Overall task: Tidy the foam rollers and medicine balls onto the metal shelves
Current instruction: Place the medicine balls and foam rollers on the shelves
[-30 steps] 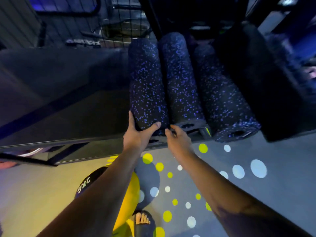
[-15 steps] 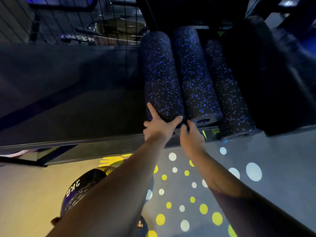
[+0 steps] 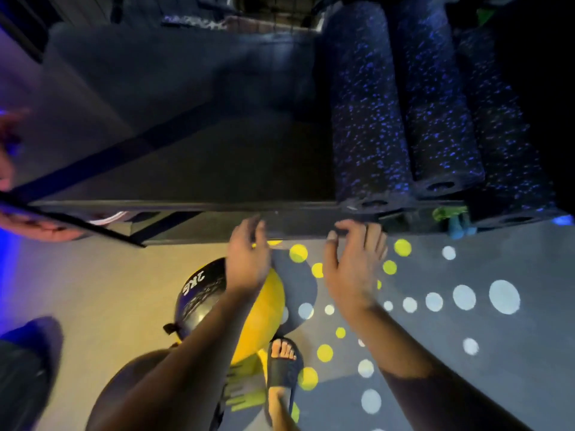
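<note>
Three black foam rollers with blue speckles lie side by side on the dark metal shelf [image 3: 193, 169]: the left roller [image 3: 364, 119], the middle roller [image 3: 435, 104] and the right roller [image 3: 504, 144]. Their ends reach the shelf's front edge. My left hand [image 3: 247, 259] and my right hand [image 3: 353, 265] hover just below that edge, fingers relaxed, holding nothing. A black-and-yellow medicine ball [image 3: 199, 293] marked 2KG sits on the floor beneath my left forearm.
The floor [image 3: 466, 337] is grey with yellow and white dots. My foot in a dark sandal [image 3: 283, 362] stands by the ball. A lower shelf bar [image 3: 93, 227] juts out at the left. A wire mesh panel [image 3: 273, 14] stands behind the shelf.
Both hands have let go of the left roller's end and drawn back below the shelf edge. The view has tilted down, showing more floor and the ball.
</note>
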Demonstrator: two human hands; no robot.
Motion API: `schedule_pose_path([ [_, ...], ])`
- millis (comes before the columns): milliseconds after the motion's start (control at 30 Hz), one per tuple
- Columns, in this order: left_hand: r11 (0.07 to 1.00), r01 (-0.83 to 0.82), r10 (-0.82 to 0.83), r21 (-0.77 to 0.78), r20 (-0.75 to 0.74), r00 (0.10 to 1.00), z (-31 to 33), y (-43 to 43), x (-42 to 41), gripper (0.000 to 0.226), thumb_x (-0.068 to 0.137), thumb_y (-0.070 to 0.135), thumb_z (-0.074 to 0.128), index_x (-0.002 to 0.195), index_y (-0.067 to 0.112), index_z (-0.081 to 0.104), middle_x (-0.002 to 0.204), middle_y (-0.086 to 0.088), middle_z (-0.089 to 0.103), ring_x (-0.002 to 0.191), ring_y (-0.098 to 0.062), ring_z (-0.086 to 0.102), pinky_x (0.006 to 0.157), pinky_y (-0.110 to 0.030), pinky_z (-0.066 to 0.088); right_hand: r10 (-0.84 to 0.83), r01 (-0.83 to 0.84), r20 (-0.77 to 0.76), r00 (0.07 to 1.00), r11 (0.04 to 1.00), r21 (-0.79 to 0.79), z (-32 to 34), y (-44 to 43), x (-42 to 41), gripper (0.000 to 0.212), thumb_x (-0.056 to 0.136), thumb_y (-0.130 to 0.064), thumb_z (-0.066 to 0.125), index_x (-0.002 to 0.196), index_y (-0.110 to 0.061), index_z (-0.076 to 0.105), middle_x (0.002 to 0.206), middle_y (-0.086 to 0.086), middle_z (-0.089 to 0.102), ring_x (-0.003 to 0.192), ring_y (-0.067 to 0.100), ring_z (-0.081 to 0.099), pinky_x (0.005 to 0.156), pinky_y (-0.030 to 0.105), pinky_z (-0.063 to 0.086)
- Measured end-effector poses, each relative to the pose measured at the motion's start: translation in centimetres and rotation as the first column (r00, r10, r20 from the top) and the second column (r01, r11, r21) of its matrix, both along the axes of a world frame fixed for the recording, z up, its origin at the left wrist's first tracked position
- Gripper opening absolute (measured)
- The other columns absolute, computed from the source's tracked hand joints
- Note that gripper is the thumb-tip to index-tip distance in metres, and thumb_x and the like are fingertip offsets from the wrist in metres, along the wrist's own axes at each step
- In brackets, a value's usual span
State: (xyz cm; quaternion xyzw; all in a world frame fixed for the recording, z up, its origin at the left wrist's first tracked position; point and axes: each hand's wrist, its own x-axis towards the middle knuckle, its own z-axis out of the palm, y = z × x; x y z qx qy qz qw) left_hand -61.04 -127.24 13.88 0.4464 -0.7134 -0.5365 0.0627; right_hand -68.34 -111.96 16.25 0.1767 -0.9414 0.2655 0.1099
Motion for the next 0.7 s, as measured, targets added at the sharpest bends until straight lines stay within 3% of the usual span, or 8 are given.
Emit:
schedule_pose_path([
  [100, 0.972, -0.229, 0.214, 0.044, 0.224, 0.951, -3.6, -2.9, 10.3, 0.024, 0.105, 0.029, 0.049, 0.118, 0.017, 0.065, 0.112, -0.007, 0.069, 0.104, -0.026, 0.064, 0.085, -0.034, 0.046, 0.115, -0.128, 0.273, 0.955, 0.991, 0.028, -5.4, -2.3, 6.7, 0.026, 0.091, -0.03, 0.048, 0.104, -0.012, 0.062, 0.102, 0.012, 0.058, 0.096, 0.036, 0.053, 0.084, 0.048, 0.045],
  [167, 0.943, -0.305, 0.241, 0.132, 0.359, 0.902, -7.6, -5.0, 16.3, 0.027, 0.1, 0.041, 0.054, 0.11, 0.018, 0.065, 0.11, -0.013, 0.07, 0.105, -0.033, 0.066, 0.089, -0.042, 0.05, 0.064, -0.117, 0.519, 0.852, 0.991, 0.07, -10.4, -3.8, 10.8, 0.035, 0.09, -0.038, 0.045, 0.109, -0.013, 0.062, 0.107, 0.013, 0.06, 0.102, 0.04, 0.057, 0.087, 0.05, 0.048],
  [267, 0.866, -0.417, 0.266, 0.276, 0.452, 0.851, -15.0, -7.1, 22.4, 0.049, 0.078, 0.067, 0.055, 0.092, 0.022, 0.063, 0.102, -0.009, 0.069, 0.107, -0.036, 0.068, 0.097, -0.056, 0.052, -0.046, -0.154, 0.73, 0.682, 0.966, 0.205, -18.1, -5.7, 15.0, 0.048, 0.097, -0.045, 0.052, 0.13, -0.012, 0.056, 0.129, 0.016, 0.056, 0.12, 0.041, 0.051, 0.097, 0.049, 0.043],
  [367, 0.819, -0.49, 0.34, 0.3, 0.435, 0.834, -21.1, -7.9, 23.9, 0.04, 0.093, 0.056, 0.059, 0.115, 0.022, 0.061, 0.107, -0.002, 0.066, 0.11, -0.029, 0.064, 0.097, -0.044, 0.051, -0.102, -0.133, 0.781, 0.616, 0.964, 0.231, -25.5, -7.3, 15.8, 0.068, 0.094, -0.061, 0.051, 0.142, -0.013, 0.046, 0.146, 0.016, 0.046, 0.134, 0.039, 0.043, 0.106, 0.049, 0.04],
  [467, 0.77, -0.587, 0.454, 0.251, 0.431, 0.78, -28.0, -8.7, 24.7, 0.101, 0.074, 0.079, 0.061, 0.153, 0.021, 0.037, 0.144, -0.012, 0.054, 0.131, -0.031, 0.055, 0.113, -0.044, 0.044, -0.194, 0.149, 0.794, 0.577, 0.98, 0.131, -32.0, -8.1, 12.5, 0.093, 0.082, -0.083, 0.041, 0.149, -0.018, 0.041, 0.154, 0.017, 0.041, 0.141, 0.041, 0.037, 0.115, 0.055, 0.033],
  [533, 0.678, -0.646, 0.53, 0.35, 0.376, 0.76, -33.2, -9.9, 25.9, 0.104, 0.072, 0.08, 0.068, 0.154, 0.024, 0.037, 0.144, -0.008, 0.054, 0.134, -0.027, 0.053, 0.114, -0.041, 0.042, -0.2, 0.259, 0.857, 0.475, 0.962, 0.082, -35.8, -7.9, 9.5, 0.085, 0.088, -0.076, 0.047, 0.153, -0.021, 0.039, 0.159, 0.012, 0.038, 0.145, 0.038, 0.034, 0.119, 0.052, 0.027],
  [600, 0.63, -0.584, 0.469, 0.513, 0.348, 0.812, -38.3, -11.0, 27.1, 0.094, 0.068, 0.087, 0.067, 0.143, 0.031, 0.053, 0.139, 0.003, 0.062, 0.133, -0.024, 0.056, 0.113, -0.044, 0.043, -0.082, 0.285, 0.9, 0.427, 0.957, -0.048, -38.4, -7.7, 8.0, 0.075, 0.092, -0.07, 0.05, 0.15, -0.023, 0.045, 0.156, 0.005, 0.043, 0.145, 0.031, 0.038, 0.12, 0.045, 0.028],
  [700, 0.618, -0.489, 0.41, 0.616, 0.278, 0.869, -40.5, -11.0, 29.6, 0.093, 0.06, 0.093, 0.065, 0.134, 0.036, 0.061, 0.135, 0.004, 0.067, 0.127, -0.024, 0.062, 0.109, -0.053, 0.047, -0.008, 0.305, 0.813, 0.582, 0.929, -0.209, -38.1, -7.2, 9.7, 0.059, 0.091, -0.066, 0.057, 0.139, -0.032, 0.058, 0.145, -0.009, 0.056, 0.133, 0.015, 0.05, 0.117, 0.039, 0.034],
])
